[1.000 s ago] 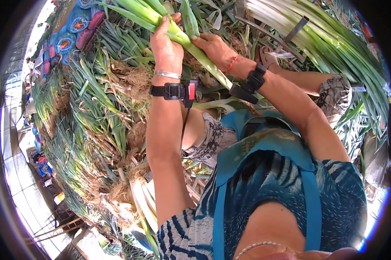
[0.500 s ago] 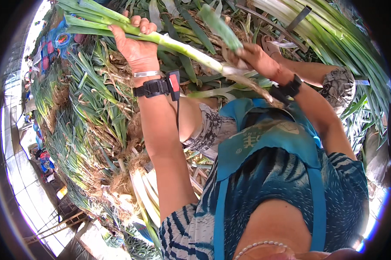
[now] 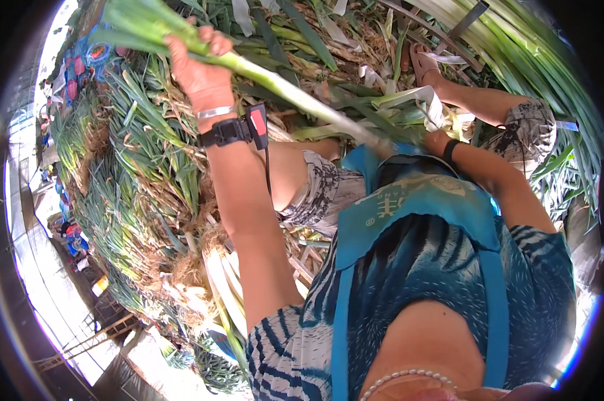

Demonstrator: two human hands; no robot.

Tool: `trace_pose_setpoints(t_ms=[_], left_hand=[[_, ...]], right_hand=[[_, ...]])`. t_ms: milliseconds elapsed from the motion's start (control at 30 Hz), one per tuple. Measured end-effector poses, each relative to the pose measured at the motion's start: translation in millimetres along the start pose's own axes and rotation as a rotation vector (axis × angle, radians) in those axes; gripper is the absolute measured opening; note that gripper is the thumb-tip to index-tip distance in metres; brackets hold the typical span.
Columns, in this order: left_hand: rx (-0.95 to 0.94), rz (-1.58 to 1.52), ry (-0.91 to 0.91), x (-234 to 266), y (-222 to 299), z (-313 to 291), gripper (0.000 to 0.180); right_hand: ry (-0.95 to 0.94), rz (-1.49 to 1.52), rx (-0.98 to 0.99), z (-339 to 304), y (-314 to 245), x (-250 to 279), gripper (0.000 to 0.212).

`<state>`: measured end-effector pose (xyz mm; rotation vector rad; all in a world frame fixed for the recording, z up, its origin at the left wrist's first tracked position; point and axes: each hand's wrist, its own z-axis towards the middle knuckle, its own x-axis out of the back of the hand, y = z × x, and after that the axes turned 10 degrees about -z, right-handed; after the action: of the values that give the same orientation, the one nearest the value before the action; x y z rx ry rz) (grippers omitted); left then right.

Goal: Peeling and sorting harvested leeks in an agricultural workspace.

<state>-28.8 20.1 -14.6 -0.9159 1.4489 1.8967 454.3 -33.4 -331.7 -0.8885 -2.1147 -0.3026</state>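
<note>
Leek [image 3: 282, 87]: leafy top blurred, clipped by upper edge; root end smeared, tip unclear against blue apron [image 3: 416, 207]. Left hand [image 3: 203, 67] covers part of the stalk. Right hand [image 3: 438, 142]: fingers mostly hidden, grip can't be told. Leek stack [image 3: 516, 60] cut off at top. Colourful items [image 3: 76, 237], far left: too small to identify.

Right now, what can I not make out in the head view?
Head view, right hand: partly lost among pale leaves; its grip is unclear.
Head view, held leek: leafy top blurred, cut off by upper edge; lower end blurred.
Head view, upper-right leek bundle: cut off by upper edge.
</note>
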Motion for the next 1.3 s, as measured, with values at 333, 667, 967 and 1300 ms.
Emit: trace_pose_setpoints(t_ms=[333,667,967,1300], left_hand=[[0.117,-0.053,0.036,-20.0,-30.7,10.2,0.044],[0.129,-0.059,0.255,-46.0,-61.8,22.1,0.030],[0.190,-0.096,0.317,-51.0,-72.9,18.5,0.030],[0.176,0.058,0.317,-6.9,-78.9,28.0,0.024]], right_hand=[[0.720,0.656,0.216,7.9,-17.3,202.9,0.038],[0.917,0.840,0.303,-2.0,-118.8,342.8,0.034],[0.539,1.213,0.398,11.5,-94.8,334.8,0.030],[0.919,0.728,0.393,24.6,-88.4,328.4,0.025]])
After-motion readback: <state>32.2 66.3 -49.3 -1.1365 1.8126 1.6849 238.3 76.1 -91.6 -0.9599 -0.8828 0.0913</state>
